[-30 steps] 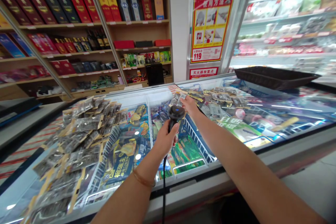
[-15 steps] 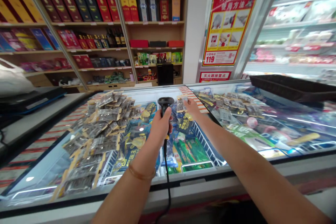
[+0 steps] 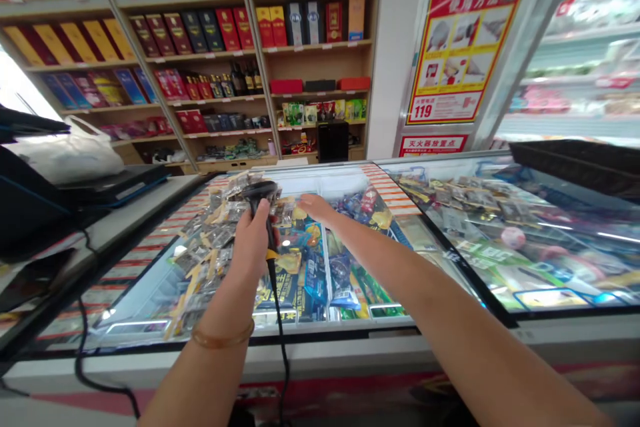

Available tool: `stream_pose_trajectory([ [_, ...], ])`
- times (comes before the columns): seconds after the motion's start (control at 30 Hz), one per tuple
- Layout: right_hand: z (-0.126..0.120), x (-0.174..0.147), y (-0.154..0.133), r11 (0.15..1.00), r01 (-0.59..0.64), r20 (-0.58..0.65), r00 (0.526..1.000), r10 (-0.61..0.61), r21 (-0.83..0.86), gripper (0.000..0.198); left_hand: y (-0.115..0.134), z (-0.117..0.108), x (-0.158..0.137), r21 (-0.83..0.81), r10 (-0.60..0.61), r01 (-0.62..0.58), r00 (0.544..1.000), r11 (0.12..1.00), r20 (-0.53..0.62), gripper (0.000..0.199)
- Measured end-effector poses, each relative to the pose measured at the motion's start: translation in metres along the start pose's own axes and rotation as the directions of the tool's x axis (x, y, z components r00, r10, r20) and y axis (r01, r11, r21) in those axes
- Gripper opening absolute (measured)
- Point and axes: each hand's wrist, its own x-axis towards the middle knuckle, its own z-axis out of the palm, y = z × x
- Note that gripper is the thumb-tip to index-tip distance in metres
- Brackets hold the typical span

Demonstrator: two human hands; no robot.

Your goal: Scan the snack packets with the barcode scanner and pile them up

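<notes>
My left hand (image 3: 251,235) is wrapped round the grip of a black barcode scanner (image 3: 260,191), whose head is over the right part of a heap of small clear packets (image 3: 213,233) with tan edges. From the scanner a dark cord runs down past the freezer's front edge. My right hand (image 3: 316,208) reaches in from the right, low over the glass top. Its fingertips are at the edge of a small packet (image 3: 286,211) beside the heap and appear to pinch it; blur hides the exact grip. Blue and green snack bags (image 3: 315,273) show through the glass under both hands.
More packets (image 3: 470,197) lie on the right-hand freezer top, near a black tray (image 3: 575,163). At left stand a dark counter device (image 3: 30,193) and a white plastic bag (image 3: 75,150). Shelves of boxes (image 3: 210,30) line the back wall.
Both hands have moved left, the scanner now over the heap's right part. My right hand has gone from the striped strip to the heap's edge. The view has turned slightly left.
</notes>
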Motion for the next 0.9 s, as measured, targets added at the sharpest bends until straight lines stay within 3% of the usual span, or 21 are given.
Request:
stream_pose_trajectory([
  [0.13, -0.053, -0.023, 0.017, 0.984, -0.121, -0.091, 0.990, 0.109, -0.130, 0.021, -0.007, 0.024, -0.003, -0.003, -0.020, 0.020, 0.998, 1.000, 0.053, 0.042],
  [0.3, -0.153, -0.072, 0.053, 0.916, -0.248, -0.306, 0.940, 0.149, -0.316, 0.031, -0.030, 0.075, -0.015, -0.027, -0.049, 0.056, 0.974, 0.998, 0.221, 0.048],
  [0.43, -0.234, -0.110, 0.082, 0.722, -0.424, -0.489, 0.862, 0.136, -0.547, 0.035, -0.057, 0.112, -0.026, -0.008, -0.066, 0.074, 0.931, 0.997, 0.360, 0.049],
  [0.53, -0.281, -0.134, 0.102, 0.566, -0.513, -0.524, 0.836, 0.161, -0.645, 0.037, -0.079, 0.127, -0.033, 0.013, -0.095, 0.098, 0.905, 0.995, 0.416, 0.054],
  [0.7, -0.313, -0.156, 0.125, 0.452, -0.556, -0.529, 0.825, 0.199, -0.697, 0.042, -0.102, 0.129, -0.040, 0.042, -0.079, 0.066, 0.861, 0.997, 0.503, 0.058],
  [0.9, -0.317, -0.162, 0.116, 0.466, -0.552, -0.514, 0.829, 0.219, -0.692, 0.036, -0.105, 0.122, -0.043, 0.093, -0.095, 0.050, 0.816, 0.994, 0.570, 0.058],
])
